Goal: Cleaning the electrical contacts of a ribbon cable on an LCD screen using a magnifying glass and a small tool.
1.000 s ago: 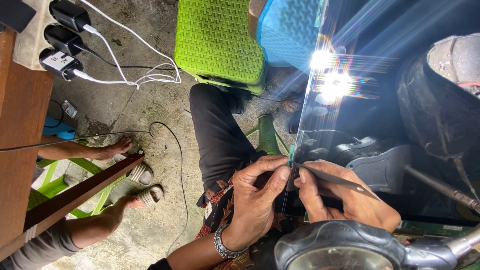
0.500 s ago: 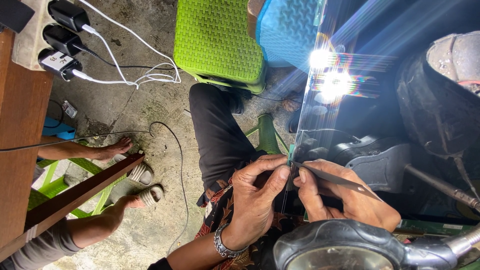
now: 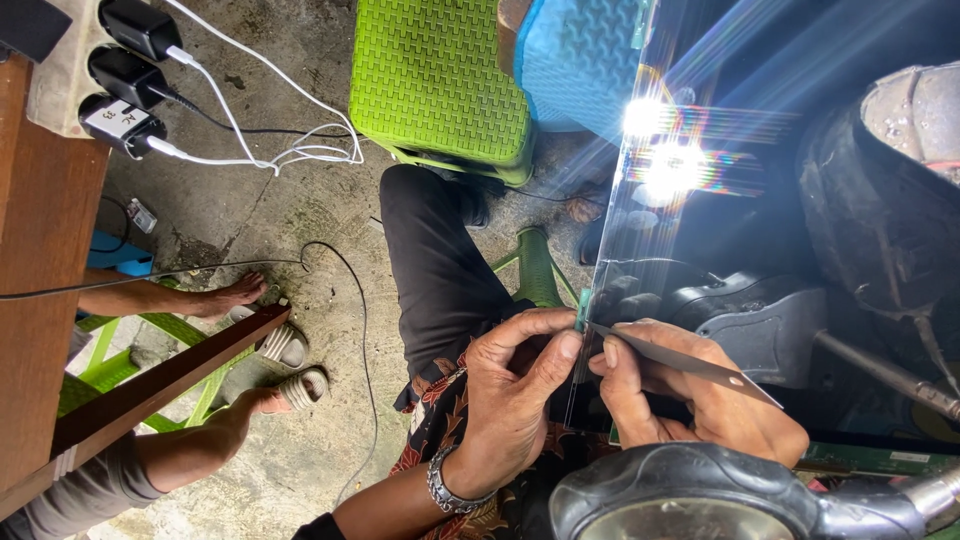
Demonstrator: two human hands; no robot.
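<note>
Right hand [image 3: 690, 400] partly hidden behind dark lamp housing [image 3: 690, 495], itself cut by bottom edge. Glare [image 3: 660, 150] washes out panel [image 3: 700, 200]. Blade [image 3: 680, 360] tip at panel edge too small to tell, perhaps touching. Seated person [image 3: 120, 470] cut off at left.

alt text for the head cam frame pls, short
Two bare hands work at the edge of a large glossy dark panel: the left hand pinches the edge while the right hand presses a thin flat grey metal blade against it. Behind lie a green woven plastic stool and another person's sandalled feet.
</note>
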